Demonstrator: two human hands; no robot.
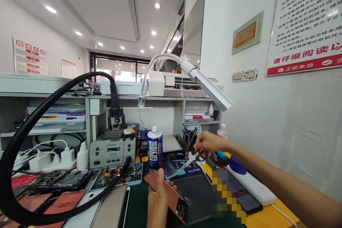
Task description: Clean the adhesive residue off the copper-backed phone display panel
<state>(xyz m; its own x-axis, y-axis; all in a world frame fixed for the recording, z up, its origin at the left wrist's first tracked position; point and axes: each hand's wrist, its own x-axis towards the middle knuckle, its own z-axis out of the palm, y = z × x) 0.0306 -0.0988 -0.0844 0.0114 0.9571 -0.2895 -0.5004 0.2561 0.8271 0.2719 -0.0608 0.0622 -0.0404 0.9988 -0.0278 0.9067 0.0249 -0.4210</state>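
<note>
R wall sign [304, 25] reads 请仔细阅读以, red band below has 正规来源; L wall sign [30, 56] reads 回收价格. Dark blue printed item [196, 171] shows 专注好 + more chars, partly hidden; small print on blue spray can [155, 149] too tiny to read. Room: dark green mat [136, 199] shows as a strip btwn gold panel [109, 206] and L hand [158, 199]; black hose [25, 99] arcs over L side; dark phone [237, 188] and white power strip [252, 187] line the R side of the yellow bench [283, 208]. Copper panel [171, 194] is in L hand, thumb on top, fingers at far edge, tilted, lower end over perforated black pad [199, 196]. R hand [208, 141] is out past the pad, curled at handles of scissors [187, 163], blades pointing back twd panel; can't tell if it's actually gripping.
</note>
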